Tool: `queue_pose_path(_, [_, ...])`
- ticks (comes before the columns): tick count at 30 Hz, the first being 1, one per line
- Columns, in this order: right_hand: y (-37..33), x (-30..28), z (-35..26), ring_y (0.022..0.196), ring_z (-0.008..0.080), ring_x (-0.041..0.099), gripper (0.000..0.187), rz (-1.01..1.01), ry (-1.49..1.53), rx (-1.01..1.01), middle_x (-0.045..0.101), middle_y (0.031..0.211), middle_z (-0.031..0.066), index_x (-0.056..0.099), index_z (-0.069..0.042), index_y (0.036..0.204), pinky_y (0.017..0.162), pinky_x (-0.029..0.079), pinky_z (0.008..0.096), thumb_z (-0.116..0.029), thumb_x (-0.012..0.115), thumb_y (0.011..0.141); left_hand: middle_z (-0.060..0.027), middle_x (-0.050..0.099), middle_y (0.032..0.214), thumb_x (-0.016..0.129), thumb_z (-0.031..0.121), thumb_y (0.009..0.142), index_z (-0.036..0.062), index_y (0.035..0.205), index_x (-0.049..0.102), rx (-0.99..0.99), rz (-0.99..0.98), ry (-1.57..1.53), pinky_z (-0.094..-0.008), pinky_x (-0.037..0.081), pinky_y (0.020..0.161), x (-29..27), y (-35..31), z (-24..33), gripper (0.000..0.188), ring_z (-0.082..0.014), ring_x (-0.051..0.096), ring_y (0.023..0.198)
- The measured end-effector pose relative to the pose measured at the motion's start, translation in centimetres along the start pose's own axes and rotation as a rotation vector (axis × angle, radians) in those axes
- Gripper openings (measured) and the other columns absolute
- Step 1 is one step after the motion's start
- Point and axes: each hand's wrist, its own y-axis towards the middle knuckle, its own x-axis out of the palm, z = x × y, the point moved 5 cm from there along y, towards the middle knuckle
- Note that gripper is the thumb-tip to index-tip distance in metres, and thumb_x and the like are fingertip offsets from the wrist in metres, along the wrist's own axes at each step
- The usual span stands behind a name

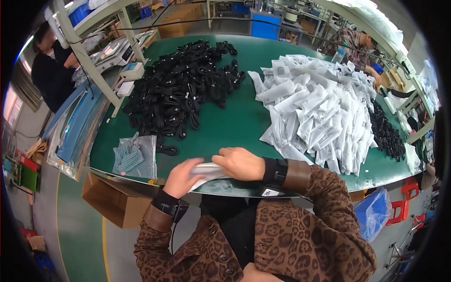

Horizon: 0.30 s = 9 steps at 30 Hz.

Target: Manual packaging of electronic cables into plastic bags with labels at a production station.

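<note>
At the near edge of the green table [221,124], a white plastic bag [205,175] is folded over between my two hands. My right hand [240,163] is closed on the bag's right end, thumb and fingers pinched together. My left hand [179,178], slightly blurred, curls round its left end with the thumb low and the fingers above. What the bag contains is hidden. Left of my hands lies a clear bag [149,157] with light blue-grey striped ties [128,157] in it. Beyond that, one coiled black cable [167,150] sits close to my left hand.
A heap of coiled black cables [183,89] covers the table's far left. Filled white bags [319,108] are piled at the right, with more black cables [386,131] beyond. A cardboard box [115,202] stands below the left edge. Two other people work at the far left and far right.
</note>
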Motion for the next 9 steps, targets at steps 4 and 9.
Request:
queue_pose_path(4, [2.0,0.9,1.5,0.088,0.0357,0.062,0.024,-0.052,0.149,0.044,0.060,0.095,0.0169,0.060,-0.006,0.101,0.076,0.051,0.0445,-0.021,0.066,0.084,-0.0188,0.062,0.079,0.069,0.010,0.080,0.0010,0.090,0.064,-0.038,-0.189,0.034,-0.0422,0.050,0.068,-0.8,0.9,-1.7,0.014,-0.0365,0.065,0.079])
queue_pose_path(9, [5.0,3.0,3.7,0.102,0.0355,0.060,0.034,0.018,0.160,0.038,0.057,0.105,0.0166,0.062,-0.009,0.110,0.085,0.052,0.0430,-0.032,0.070,0.086,-0.0194,0.063,0.085,0.068,0.014,0.079,0.0049,0.084,0.064,0.021,-0.140,0.352,-0.0479,0.050,0.071,-2.6,4.0,-5.5,0.012,-0.0415,0.062,0.084])
